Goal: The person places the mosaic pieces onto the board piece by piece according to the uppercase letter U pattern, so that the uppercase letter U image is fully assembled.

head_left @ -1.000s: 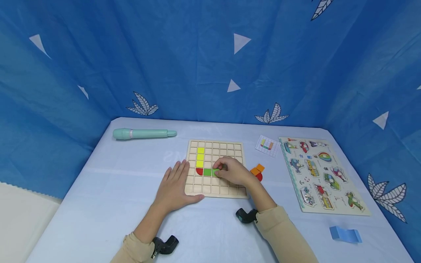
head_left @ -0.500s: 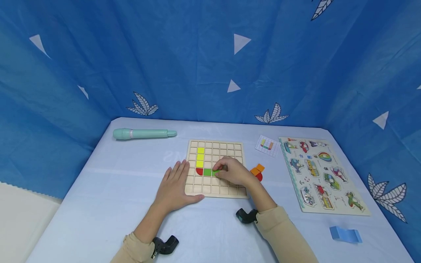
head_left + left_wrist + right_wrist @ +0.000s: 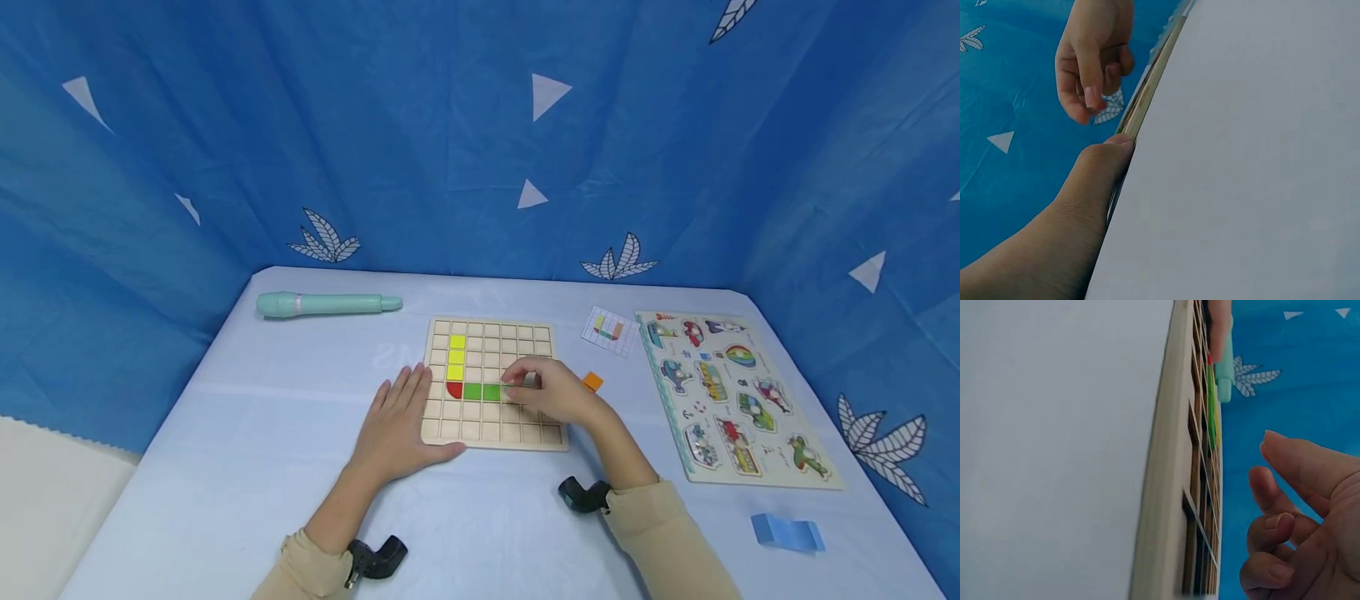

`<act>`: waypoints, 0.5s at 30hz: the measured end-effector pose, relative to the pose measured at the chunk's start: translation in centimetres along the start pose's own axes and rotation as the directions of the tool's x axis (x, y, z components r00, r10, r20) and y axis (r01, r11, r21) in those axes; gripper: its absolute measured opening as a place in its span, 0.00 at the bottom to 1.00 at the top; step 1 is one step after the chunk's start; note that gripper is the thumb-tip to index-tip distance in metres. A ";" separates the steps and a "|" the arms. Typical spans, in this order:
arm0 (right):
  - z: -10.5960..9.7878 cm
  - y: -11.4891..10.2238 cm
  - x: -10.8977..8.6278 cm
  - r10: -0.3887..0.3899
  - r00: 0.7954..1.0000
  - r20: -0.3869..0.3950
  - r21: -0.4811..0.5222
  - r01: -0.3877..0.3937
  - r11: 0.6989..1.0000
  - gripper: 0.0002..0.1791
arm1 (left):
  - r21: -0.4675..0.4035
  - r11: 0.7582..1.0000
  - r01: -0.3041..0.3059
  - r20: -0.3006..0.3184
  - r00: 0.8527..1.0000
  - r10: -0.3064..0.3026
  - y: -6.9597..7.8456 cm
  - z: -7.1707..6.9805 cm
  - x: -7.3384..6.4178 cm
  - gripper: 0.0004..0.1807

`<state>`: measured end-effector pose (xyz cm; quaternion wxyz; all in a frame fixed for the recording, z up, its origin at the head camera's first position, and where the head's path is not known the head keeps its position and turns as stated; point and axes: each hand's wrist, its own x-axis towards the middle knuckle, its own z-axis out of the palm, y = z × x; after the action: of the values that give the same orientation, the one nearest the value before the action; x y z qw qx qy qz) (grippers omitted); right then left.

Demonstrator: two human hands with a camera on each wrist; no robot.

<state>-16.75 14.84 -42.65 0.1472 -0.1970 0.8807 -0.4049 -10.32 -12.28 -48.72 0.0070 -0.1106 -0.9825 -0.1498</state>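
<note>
In the head view a wooden grid board lies on the table. A column of yellow tiles sits in it, with a red rounded tile below and two green tiles running right from that. My left hand rests with fingers spread along the board's left side, thumb at its front edge. Just right of the green tiles, my right hand hovers over the board; in the right wrist view its thumb and index finger stand apart, holding nothing. An orange tile shows beyond the right hand.
A small pattern card lies behind the board's right side. Further right is a picture puzzle board, with a blue curved piece before it. A mint-green microphone-shaped thing lies at the back left.
My right hand has let go of the second green tile, which now lies flat in its cell, and has shifted right. It now covers the other loose tiles. My left hand stays put.
</note>
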 end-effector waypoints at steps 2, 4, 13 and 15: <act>-0.7 0.3 -0.5 0.001 1.000 -0.003 0.010 -0.001 1.000 0.10 | -0.002 1.000 0.001 0.000 1.000 -0.001 0.0 0.0 0.0 0.69; -1.3 0.9 -0.9 0.000 1.000 -0.011 0.017 0.000 1.000 0.10 | -0.005 1.000 0.002 0.000 1.000 -0.002 0.0 -0.1 0.0 0.69; -3.9 3.4 -2.9 0.070 0.994 -0.086 -0.004 -0.070 0.998 0.12 | -0.003 1.000 -0.007 -0.003 1.000 0.007 0.1 -0.2 -0.1 0.69; -4.4 3.9 -3.2 0.087 0.992 -0.096 0.000 -0.087 0.996 0.13 | 0.000 1.000 -0.007 -0.003 1.000 0.007 0.1 -0.2 -0.1 0.68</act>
<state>-16.61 21.55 -42.61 0.1219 -0.1390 0.8954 -0.4050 -10.23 -12.28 -48.54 0.0089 -0.1139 -0.9821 -0.1499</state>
